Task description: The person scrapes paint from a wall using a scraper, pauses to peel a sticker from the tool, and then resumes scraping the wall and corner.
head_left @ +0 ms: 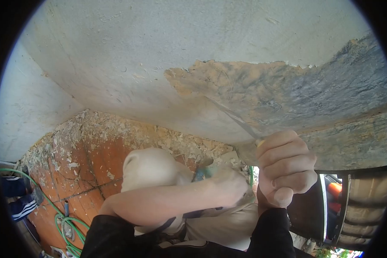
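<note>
My right hand (286, 165) is closed around the handle of a scraper (238, 120). Its thin metal blade points up and left, with the tip at the lower edge of a stripped patch (266, 90) on the pale wall (129, 51). There the coating is gone, and rough grey and tan plaster shows. Lower down, my left hand (230, 187) is curled into a blurred fist in front of my beige-trousered leg (152, 167). Whatever lies inside that fist is hidden. A blurred blue-green item (204, 173) shows just beside it.
Flakes and crumbs (112, 124) litter the terracotta floor (109, 152) along the wall's foot. A green hose (69, 223) lies coiled at lower left, near dark blue cloth with white stripes (21, 206). Brown ridged material (370, 206) stands at lower right.
</note>
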Action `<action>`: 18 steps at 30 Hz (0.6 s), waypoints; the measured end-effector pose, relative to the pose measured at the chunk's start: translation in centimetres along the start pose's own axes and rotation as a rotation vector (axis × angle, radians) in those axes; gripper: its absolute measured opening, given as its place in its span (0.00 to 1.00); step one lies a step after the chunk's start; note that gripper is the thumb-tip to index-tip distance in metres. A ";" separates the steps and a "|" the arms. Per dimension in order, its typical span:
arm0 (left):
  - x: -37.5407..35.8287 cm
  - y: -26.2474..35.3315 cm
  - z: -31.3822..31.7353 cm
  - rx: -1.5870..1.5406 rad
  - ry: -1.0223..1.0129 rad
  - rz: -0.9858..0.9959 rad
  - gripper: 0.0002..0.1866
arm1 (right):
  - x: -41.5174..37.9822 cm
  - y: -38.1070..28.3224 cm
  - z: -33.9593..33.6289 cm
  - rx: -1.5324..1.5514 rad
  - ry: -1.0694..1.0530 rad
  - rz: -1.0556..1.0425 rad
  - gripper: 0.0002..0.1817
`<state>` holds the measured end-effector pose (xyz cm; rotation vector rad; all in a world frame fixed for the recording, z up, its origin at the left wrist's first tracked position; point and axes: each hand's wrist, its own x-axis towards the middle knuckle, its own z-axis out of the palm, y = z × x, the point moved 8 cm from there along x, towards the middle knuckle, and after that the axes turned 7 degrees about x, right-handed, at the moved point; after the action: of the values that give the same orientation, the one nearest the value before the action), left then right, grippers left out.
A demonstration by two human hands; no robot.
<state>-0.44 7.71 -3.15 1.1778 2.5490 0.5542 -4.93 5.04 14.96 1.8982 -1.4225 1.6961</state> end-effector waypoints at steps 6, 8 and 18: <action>-1.1 -1.6 -0.4 -0.036 0.171 -0.045 0.08 | -0.5 -1.9 -1.2 -0.052 0.299 -0.106 0.17; -0.9 -1.4 -0.5 -0.058 0.224 -0.017 0.09 | -1.2 -0.1 -1.1 -0.135 0.226 0.140 0.10; -1.8 -0.8 -0.1 0.104 0.069 -0.047 0.11 | -1.2 -4.0 -0.8 -0.025 0.400 -0.184 0.12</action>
<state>0.12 5.83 -3.27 1.1486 2.6855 0.4638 -2.20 8.26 15.83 1.5104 -1.0765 1.8249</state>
